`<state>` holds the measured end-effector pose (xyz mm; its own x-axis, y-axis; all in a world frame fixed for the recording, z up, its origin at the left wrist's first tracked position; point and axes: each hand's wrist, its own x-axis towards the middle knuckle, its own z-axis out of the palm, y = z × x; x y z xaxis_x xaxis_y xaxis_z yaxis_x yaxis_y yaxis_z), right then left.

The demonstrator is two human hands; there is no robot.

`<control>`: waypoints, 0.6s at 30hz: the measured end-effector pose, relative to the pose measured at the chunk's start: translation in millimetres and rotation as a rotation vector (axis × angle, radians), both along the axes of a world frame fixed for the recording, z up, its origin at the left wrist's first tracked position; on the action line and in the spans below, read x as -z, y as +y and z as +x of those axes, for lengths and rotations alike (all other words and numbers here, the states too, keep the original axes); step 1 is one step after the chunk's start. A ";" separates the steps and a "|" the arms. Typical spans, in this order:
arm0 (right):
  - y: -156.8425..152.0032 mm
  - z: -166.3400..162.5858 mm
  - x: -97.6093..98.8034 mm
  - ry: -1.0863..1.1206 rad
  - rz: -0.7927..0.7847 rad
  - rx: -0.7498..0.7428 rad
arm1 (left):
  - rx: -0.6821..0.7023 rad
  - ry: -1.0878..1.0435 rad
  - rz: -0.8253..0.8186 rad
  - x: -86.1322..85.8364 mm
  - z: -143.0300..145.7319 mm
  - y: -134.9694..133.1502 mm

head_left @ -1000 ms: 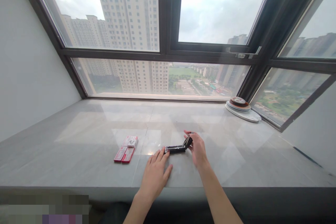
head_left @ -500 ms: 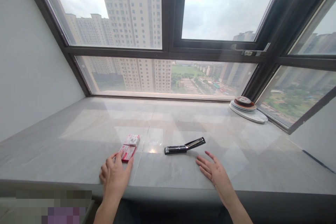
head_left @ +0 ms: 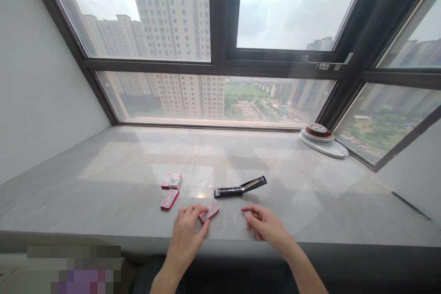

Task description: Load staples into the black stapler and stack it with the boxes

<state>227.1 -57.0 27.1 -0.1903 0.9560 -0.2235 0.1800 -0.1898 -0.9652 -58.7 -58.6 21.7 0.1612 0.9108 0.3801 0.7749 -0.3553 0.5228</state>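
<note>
My left hand (head_left: pixel 188 232) pinches a small red box of staples (head_left: pixel 209 212) near the front of the grey stone sill (head_left: pixel 103 193). Just right of it, my right hand (head_left: pixel 263 224) hovers with its fingers loosely curled and nothing in them. A black stapler (head_left: pixel 240 188) lies swung open flat on the sill just beyond both hands. Two more red staple boxes rest to the left, one nearer (head_left: pixel 169 200) and one farther back (head_left: pixel 172 181).
A stack of round plates (head_left: pixel 322 140) sits at the far right corner of the sill by the window frame (head_left: pixel 220 66). A white wall (head_left: pixel 41 82) closes the left side. The sill's front edge runs just under my wrists.
My left hand picked one red box from the pair at the left and carried it right, in front of the stapler. My right hand moved left towards it, its fingers curling.
</note>
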 end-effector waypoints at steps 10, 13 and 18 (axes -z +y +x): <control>31.5 12.7 6.0 -0.227 0.063 -0.045 | 0.277 -0.234 -0.164 -8.1 61.7 23.8; 33.3 31.8 6.0 -0.290 0.018 -0.027 | 0.279 -0.265 -0.172 -5.7 56.4 26.2; 33.0 45.1 -6.7 -0.499 0.105 0.052 | 0.254 -0.265 -0.159 -2.6 54.5 24.6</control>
